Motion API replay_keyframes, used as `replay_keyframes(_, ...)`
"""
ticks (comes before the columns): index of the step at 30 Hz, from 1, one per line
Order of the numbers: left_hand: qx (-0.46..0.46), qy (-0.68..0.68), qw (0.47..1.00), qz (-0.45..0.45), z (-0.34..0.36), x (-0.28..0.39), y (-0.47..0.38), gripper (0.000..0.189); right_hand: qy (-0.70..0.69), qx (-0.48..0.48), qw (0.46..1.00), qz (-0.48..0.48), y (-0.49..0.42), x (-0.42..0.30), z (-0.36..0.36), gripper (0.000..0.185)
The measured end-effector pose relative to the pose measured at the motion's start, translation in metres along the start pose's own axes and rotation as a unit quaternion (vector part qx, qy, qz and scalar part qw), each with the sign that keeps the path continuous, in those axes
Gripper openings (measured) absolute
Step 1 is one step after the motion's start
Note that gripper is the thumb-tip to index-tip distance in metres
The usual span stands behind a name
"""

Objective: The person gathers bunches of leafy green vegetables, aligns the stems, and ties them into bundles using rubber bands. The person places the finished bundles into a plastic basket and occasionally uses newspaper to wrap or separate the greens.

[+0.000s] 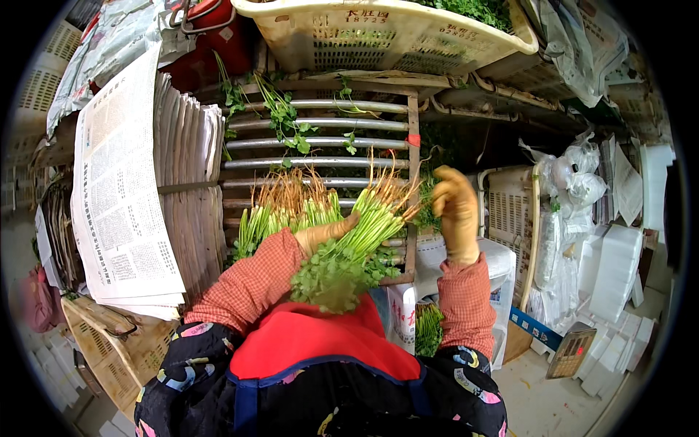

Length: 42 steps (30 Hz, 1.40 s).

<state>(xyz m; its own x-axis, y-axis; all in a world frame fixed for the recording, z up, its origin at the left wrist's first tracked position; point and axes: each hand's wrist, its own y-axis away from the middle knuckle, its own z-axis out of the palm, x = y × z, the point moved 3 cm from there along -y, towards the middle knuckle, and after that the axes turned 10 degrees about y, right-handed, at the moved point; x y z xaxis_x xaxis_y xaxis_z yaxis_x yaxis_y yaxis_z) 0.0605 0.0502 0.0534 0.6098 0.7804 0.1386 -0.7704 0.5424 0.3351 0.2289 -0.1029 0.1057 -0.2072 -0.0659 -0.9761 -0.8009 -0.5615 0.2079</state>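
My left hand, in a tan glove, grips a bunch of coriander by its green stems. The brown roots point away from me, and the leaves hang towards my red apron. Another row of rooted coriander lies beside it on a metal-barred rack. My right hand, gloved too, is raised just right of the rack's edge, apart from the held bunch. Its fingers are curled; whether anything thin is pinched between them is unclear.
Bound newspapers stand stacked left of the rack. A cream plastic crate with greens stands beyond it. Loose coriander sprigs lie across the bars. To the right are another crate, plastic bags and a scale.
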Motion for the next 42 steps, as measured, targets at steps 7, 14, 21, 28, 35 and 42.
replay_keyframes(7, 0.053, -0.053, 0.997, -0.032, -0.05, -0.01, -0.023, 0.077, 0.592, -0.106, 0.757, -0.253, 0.012, 0.013, 0.057, 0.019)
replay_keyframes(14, 0.05, -0.091, 0.994, -0.037, -0.021, -0.005, -0.008, 0.069, 0.593, -0.179, 0.711, -0.335, 0.002, 0.013, 0.047, 0.009)
replay_keyframes(21, 0.009, -0.255, 0.967, -0.01, -0.044, 0.001, -0.018, 0.061, 0.506, 0.029, 0.828, -0.24, 0.001, 0.034, 0.034, 0.004)
replay_keyframes(28, 0.033, -0.024, 0.999, -0.015, -0.052, -0.008, -0.007, 0.06, -0.038, 0.143, 0.987, -0.067, -0.023, 0.008, -0.036, 0.019)
replay_keyframes(35, 0.039, -0.022, 0.999, 0.001, -0.046, -0.001, -0.009, 0.056, 0.614, -0.01, 0.785, -0.08, 0.024, 0.051, 0.008, 0.042)
replay_keyframes(42, 0.075, -0.043, 0.996, 0.012, -0.039, 0.001, -0.008, 0.044, 0.632, -0.127, 0.755, -0.116, 0.0, 0.056, -0.003, 0.018)
